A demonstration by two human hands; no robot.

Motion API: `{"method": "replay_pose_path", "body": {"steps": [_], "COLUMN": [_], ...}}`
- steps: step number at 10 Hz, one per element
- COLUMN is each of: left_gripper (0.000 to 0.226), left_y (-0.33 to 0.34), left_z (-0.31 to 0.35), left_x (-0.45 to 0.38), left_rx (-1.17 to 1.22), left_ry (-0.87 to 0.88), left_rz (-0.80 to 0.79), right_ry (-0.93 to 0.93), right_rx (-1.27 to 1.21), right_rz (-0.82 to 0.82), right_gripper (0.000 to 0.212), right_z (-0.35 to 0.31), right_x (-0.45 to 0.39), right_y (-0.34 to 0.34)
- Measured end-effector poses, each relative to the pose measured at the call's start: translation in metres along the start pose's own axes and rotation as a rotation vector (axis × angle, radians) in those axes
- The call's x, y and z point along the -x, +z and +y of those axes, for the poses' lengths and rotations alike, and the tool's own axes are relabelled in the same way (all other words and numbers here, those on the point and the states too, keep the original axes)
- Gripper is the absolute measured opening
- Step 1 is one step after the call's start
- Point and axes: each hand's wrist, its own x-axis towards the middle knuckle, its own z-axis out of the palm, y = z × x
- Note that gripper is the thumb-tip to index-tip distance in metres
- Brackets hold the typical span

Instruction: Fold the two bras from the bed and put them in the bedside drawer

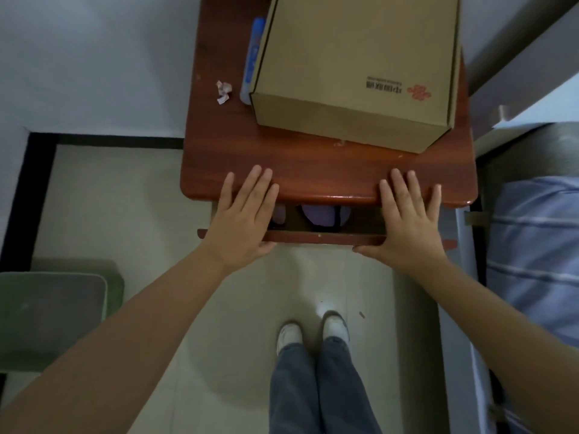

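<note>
Hands lie flat over the gap of a partly open drawer [326, 237], seen from the head camera. The left hand [242, 222] sits at about 9 o'clock from the gap, fingers spread, fingertips resting on the front edge of the red-brown bedside table [225, 151] and the thumb against the drawer front. The right hand [407, 223] mirrors it at 3 o'clock, fingers also spread and holding nothing, thumb on the drawer front. Between the hands, inside the drawer, a purple bra [324, 216] with a dark strap shows; another bit of purple fabric peeks out beside the left hand, too hidden to identify. On the tabletop at 12 o'clock stands a cardboard box [357, 67], with a blue item [254, 57] just beside it and a crumpled paper scrap [224, 91] at 11 o'clock. The striped bed [539, 245] lies at 3 o'clock. White shoes [313, 333] and jeans stand at 6 o'clock.
</note>
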Motion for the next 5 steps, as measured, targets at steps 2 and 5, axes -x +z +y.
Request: {"method": "replay_pose_path", "body": {"steps": [2, 5], "left_gripper": [0.036, 0.065], "left_y": [0.015, 0.007], "left_z": [-0.002, 0.004], "left_x": [-0.043, -0.042], "left_rx": [0.023, 0.127], "left_ry": [-0.015, -0.064], "left_rz": [0.248, 0.238], "right_ry": [0.107, 0.048], "right_rx": [0.114, -0.479], "right_rz": [0.251, -0.018], "right_gripper": [0.06, 0.06], "right_z": [-0.007, -0.007], "right_x": [-0.038, -0.025], "right_y": [-0.002, -0.038]}}
